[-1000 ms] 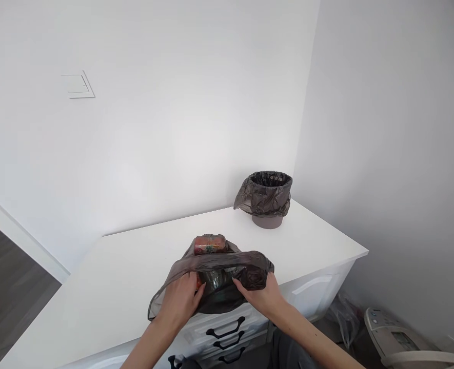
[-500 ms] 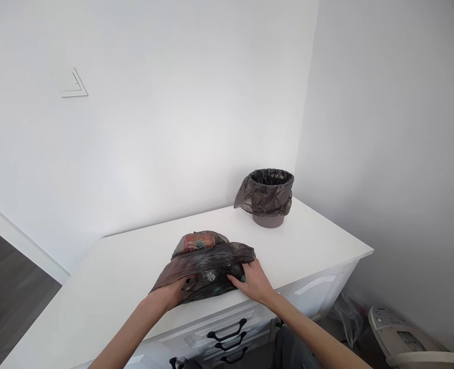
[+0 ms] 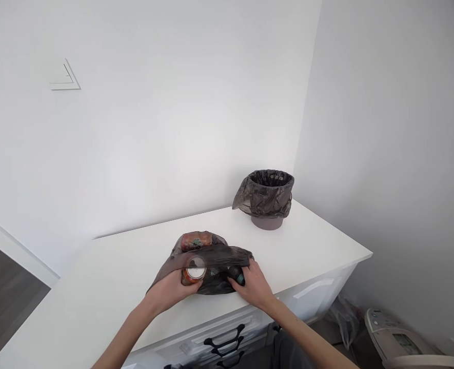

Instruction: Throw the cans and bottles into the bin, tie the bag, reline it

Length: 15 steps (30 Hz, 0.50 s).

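At lower centre, the left hand [image 3: 171,291] grasps 1 can [image 3: 196,268] whose rim could tear the thin plastic bag [image 3: 221,255] the right hand [image 3: 256,287] clutches.

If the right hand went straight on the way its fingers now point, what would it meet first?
The bag: the fingers of the right hand already touch its edge. What lies beyond that, inside, is too dark to tell.

Wall [image 3: 180,128]: bright, with soft glow in the middle
Side wall [image 3: 384,133]: greyer, more dim
Bin [image 3: 267,223]: faint, soft shadow behind
Can [image 3: 196,269]: lid is shining pale
Bag [image 3: 221,252]: dark, small details unclear
Switch [image 3: 65,77]: slanted, stretched by wide view
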Each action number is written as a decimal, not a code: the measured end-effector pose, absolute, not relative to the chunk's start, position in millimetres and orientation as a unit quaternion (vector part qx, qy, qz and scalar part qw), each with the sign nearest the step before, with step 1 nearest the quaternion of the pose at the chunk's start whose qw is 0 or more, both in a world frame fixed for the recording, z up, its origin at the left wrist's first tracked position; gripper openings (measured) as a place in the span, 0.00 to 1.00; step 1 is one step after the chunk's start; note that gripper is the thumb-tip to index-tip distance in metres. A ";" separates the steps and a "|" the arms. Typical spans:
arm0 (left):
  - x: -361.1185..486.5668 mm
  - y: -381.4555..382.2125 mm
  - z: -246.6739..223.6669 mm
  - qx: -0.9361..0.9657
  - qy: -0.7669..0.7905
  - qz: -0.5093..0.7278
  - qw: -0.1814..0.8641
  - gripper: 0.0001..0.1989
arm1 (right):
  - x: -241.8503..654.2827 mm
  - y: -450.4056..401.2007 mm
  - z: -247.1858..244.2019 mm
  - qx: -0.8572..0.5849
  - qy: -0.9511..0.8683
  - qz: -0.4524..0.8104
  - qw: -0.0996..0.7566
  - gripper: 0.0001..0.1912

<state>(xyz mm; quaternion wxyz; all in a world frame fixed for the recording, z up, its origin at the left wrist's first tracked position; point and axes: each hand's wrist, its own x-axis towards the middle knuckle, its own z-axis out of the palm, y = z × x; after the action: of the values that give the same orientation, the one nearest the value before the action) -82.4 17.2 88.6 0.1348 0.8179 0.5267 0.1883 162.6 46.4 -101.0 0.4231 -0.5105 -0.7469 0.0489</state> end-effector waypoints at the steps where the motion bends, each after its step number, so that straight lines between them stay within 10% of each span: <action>1: -79.0 8.9 96.1 0.806 0.520 0.211 0.189 0.19 | 162.5 46.7 -101.6 -0.510 -0.747 0.047 0.423 0.22; 6: -91.1 -20.5 131.1 0.678 0.437 0.422 0.414 0.32 | 162.4 46.9 -105.5 -0.512 -0.750 0.033 0.418 0.30; 10: -138.8 -11.2 134.9 0.486 0.445 0.686 0.309 0.28 | 162.5 46.2 -105.3 -0.511 -0.751 0.017 0.418 0.29; 15: -198.0 11.5 85.2 0.427 0.614 0.633 0.201 0.30 | 162.3 46.2 -104.4 -0.512 -0.750 0.011 0.418 0.28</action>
<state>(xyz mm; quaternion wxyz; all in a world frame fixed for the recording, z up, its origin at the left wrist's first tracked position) -198.0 11.5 85.2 0.2011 0.4274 0.6137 0.6326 162.3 46.2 -104.4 0.4176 -0.5124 -0.7503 0.0110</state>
